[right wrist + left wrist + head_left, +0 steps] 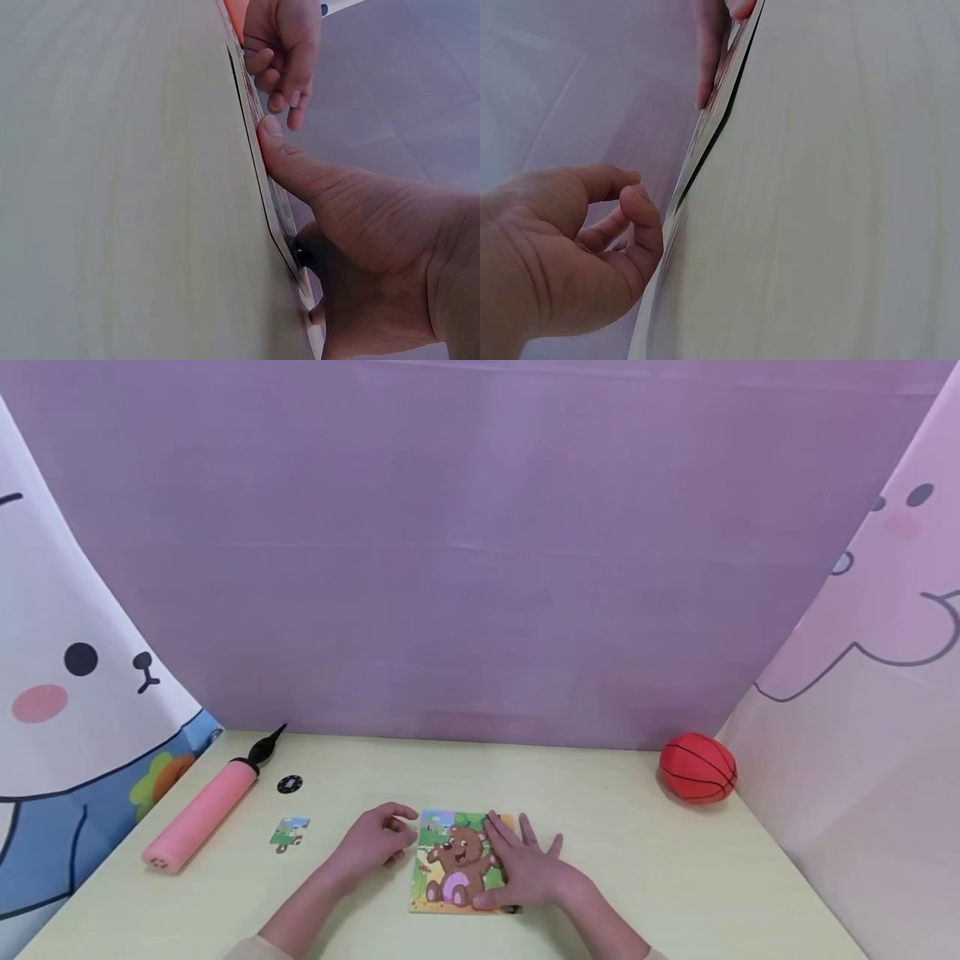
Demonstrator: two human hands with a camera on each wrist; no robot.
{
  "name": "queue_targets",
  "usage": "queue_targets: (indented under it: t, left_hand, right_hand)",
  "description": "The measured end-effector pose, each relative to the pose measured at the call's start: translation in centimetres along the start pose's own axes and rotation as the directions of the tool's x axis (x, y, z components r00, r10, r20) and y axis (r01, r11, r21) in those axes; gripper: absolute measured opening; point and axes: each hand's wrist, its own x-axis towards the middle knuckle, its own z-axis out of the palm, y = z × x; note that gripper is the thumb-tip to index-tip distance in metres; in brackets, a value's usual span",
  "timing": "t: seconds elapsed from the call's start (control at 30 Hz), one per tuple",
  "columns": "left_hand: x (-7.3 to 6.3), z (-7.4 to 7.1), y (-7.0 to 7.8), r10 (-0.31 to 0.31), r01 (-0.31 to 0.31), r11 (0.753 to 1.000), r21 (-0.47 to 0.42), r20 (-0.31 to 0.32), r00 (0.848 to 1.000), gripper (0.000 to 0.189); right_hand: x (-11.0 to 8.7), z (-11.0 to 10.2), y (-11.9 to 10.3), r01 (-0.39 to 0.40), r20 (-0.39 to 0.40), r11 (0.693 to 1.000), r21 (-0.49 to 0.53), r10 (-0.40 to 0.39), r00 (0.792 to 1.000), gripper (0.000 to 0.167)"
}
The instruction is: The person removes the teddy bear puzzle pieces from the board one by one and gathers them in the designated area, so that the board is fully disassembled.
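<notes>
A square jigsaw puzzle (454, 860) with a brown bear picture lies flat on the table. My right hand (528, 868) rests on its right side, fingers spread and thumb near the lower edge. That hand hides the puzzle's right part; a small black spot (513, 909) shows under it at the lower right corner. Just left of the puzzle hovers my left hand (381, 837), fingers loosely bent, with nothing held in it. In the left wrist view, the left thumb (643, 217) and index tip come close together beside the puzzle's edge. A loose jigsaw piece (289, 832) lies farther left.
A pink hand pump (202, 814) with a black nozzle lies along the table's left side. Near it is a round black chip (289, 784). At the back right corner sits a red toy basketball (698, 767). A purple cloth (480, 552) hangs behind the table (637, 860).
</notes>
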Motion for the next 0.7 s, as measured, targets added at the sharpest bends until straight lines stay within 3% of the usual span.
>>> queue_targets:
  t: [0.37, 0.7]
  left_hand:
    - [0.6, 2.4, 0.4, 0.06, -0.051, 0.996, -0.071, 0.127, 0.99, 0.039]
    - [1.0, 3.9, 0.6, 0.064, -0.061, 0.998, -0.029, 0.129, 0.99, 0.038]
  right_hand:
    - [0.0, 0.2, -0.3, -0.024, -0.021, 0.999, -0.024, 0.023, 1.0, 0.114]
    - [0.5, 0.9, 0.5, -0.023, -0.038, 1.0, -0.018, 0.022, 0.999, 0.117]
